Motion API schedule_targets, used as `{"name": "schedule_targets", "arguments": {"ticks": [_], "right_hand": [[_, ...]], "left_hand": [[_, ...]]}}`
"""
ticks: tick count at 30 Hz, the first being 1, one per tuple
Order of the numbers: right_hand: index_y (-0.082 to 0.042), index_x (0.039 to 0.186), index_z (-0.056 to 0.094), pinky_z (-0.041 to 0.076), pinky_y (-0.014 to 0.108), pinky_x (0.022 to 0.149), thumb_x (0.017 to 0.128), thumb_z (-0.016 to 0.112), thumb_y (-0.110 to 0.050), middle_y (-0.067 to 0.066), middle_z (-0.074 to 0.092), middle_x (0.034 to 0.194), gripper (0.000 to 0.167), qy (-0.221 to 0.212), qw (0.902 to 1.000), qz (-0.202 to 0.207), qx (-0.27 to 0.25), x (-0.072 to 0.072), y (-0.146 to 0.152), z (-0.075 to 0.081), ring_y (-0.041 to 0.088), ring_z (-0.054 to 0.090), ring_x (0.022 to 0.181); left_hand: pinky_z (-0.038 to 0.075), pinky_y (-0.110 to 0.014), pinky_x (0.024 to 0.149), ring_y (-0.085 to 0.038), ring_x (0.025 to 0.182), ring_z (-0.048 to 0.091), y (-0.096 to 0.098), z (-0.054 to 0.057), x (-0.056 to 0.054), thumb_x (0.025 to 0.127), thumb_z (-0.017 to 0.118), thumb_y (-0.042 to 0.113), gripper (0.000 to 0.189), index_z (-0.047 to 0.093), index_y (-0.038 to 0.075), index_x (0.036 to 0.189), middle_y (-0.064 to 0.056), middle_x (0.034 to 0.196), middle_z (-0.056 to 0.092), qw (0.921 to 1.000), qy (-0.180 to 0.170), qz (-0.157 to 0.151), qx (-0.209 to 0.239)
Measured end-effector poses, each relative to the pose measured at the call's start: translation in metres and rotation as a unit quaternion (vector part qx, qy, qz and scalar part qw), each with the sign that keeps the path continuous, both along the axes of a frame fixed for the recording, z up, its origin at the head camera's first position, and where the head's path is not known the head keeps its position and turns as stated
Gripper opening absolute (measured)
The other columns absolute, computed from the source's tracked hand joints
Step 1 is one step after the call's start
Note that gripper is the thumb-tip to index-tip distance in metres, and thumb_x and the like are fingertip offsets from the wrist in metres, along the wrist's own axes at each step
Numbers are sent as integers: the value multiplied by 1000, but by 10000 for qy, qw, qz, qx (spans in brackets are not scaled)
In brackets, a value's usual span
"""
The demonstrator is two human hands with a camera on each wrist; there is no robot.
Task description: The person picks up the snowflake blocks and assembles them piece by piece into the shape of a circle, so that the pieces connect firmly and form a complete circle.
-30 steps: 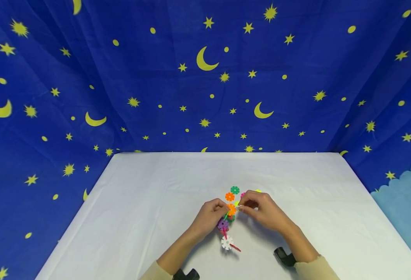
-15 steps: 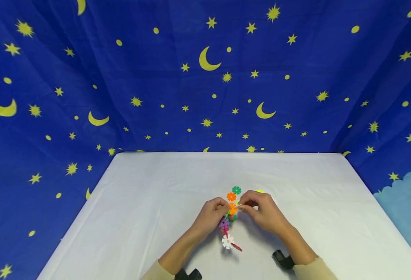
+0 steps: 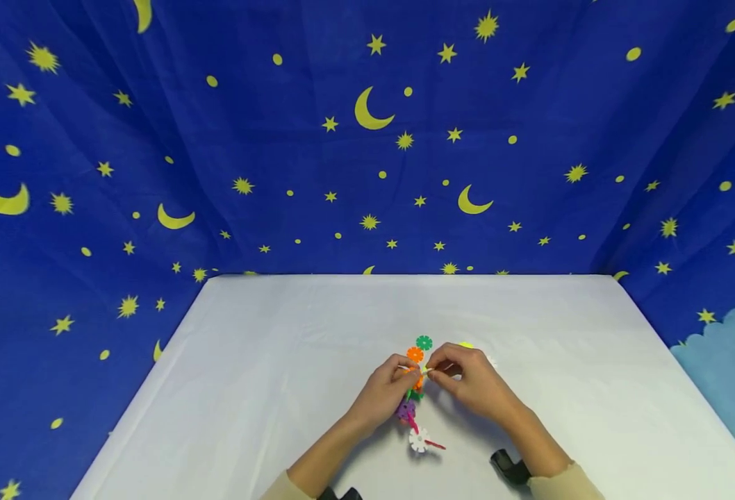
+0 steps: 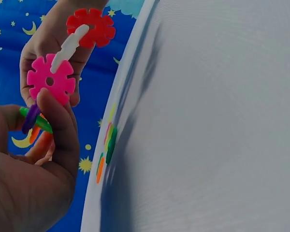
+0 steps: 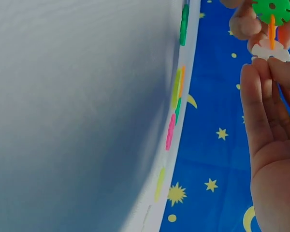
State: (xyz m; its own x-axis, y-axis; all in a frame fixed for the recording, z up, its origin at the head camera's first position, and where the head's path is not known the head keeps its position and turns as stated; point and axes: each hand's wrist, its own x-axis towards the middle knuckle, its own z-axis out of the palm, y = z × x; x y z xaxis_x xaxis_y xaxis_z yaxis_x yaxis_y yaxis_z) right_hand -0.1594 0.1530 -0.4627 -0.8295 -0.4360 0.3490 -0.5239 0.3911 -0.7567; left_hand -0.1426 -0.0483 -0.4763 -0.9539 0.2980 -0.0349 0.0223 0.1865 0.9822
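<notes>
Both hands are held close together over the table, working on a chain of interlocking notched plastic discs. My left hand (image 3: 383, 394) pinches the chain; in the left wrist view its thumb lies by a pink disc (image 4: 50, 79), joined to a white disc (image 4: 70, 48) and a red disc (image 4: 91, 28). Below the left fingers hang a purple disc (image 3: 407, 410) and another white disc (image 3: 419, 440). My right hand (image 3: 476, 378) pinches a white disc (image 5: 271, 51), which touches an orange disc (image 5: 272, 33) joined to a green one (image 5: 274, 9). Fingers partly hide the joints.
Loose discs lie flat beyond the hands: a green disc (image 3: 424, 342), an orange disc (image 3: 415, 354) and a yellow disc (image 3: 466, 344). Black devices (image 3: 510, 467) sit at the wrists. A blue star-patterned cloth (image 3: 367, 153) borders the white table (image 3: 280, 333).
My left hand has shifted slightly right and turned the chain, so its lower white and red discs swing to the right. The right hand stays nearly in place.
</notes>
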Motion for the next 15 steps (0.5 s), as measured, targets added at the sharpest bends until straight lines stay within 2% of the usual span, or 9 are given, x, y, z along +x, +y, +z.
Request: {"name": "schedule_targets", "arguments": {"ticks": [3, 5, 10, 15], "right_hand": [[-21, 91, 67, 55, 26, 68, 86, 72, -8, -11, 65, 90, 15, -5, 10000, 15, 13, 0, 2, -1, 8, 65, 79], [-20, 92, 67, 55, 26, 67, 86, 72, -9, -11, 66, 89, 13, 6, 10000, 67, 1, 0, 2, -2, 8, 65, 79], [-21, 93, 68, 55, 27, 68, 87, 72, -10, -11, 66, 91, 13, 88, 9998, 197, 14, -2, 2, -3, 8, 65, 80], [-23, 93, 69, 54, 27, 71, 87, 72, -11, -14, 65, 91, 14, 11, 9997, -71, 215, -4, 9, 1, 7, 64, 80]], "left_hand": [[44, -41, 88, -16, 99, 60, 2, -1, 0, 94, 61, 37, 22, 66, 18, 103, 6, 96, 67, 9996, 163, -65, -233], [41, -44, 94, -15, 106, 57, 2, -2, 0, 93, 62, 38, 22, 68, 19, 101, 9, 97, 67, 9993, 196, -82, -306], [40, -45, 95, -15, 104, 58, 0, -1, 0, 92, 64, 35, 21, 70, 18, 101, 8, 95, 68, 9997, 195, -119, -126], [45, -38, 89, -14, 98, 61, 0, 0, -1, 92, 65, 32, 20, 70, 15, 101, 5, 93, 70, 9997, 213, -95, 64]]}}
